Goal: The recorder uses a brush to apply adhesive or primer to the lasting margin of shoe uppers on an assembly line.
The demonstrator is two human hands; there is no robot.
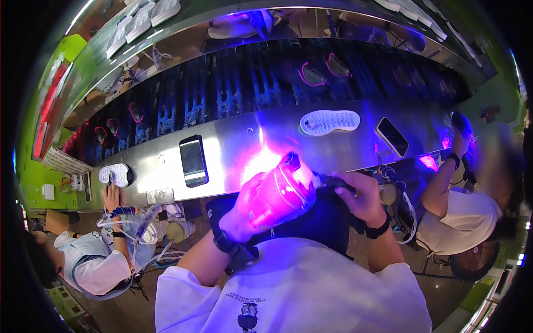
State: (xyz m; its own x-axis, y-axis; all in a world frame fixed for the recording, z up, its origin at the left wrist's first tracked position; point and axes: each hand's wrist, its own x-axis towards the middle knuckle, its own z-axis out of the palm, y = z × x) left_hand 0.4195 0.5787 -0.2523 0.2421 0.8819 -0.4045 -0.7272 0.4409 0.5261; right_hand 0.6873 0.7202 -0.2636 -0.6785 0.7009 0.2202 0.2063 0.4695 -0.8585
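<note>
In front of my chest, just off the bench edge, my left hand (239, 210) grips a shoe upper (280, 195) that glows pink under violet light. Its dark opening (290, 161) points toward the bench. My right hand (363, 201) is closed around a dark-handled brush-like tool (333, 182), whose tip meets the upper's right side. Glare washes out detail there, and I cannot tell the tip's exact form. A white shoe sole (330, 122) lies on the bench beyond my hands.
The steel bench (230, 133) holds one phone (193, 161) at left and another phone (392, 136) at right. Behind it runs a dark conveyor (222, 94) carrying several shoe uppers (313, 76). Co-workers sit on the left (100, 266) and right (466, 222); hoses (408, 205) hang near the bench.
</note>
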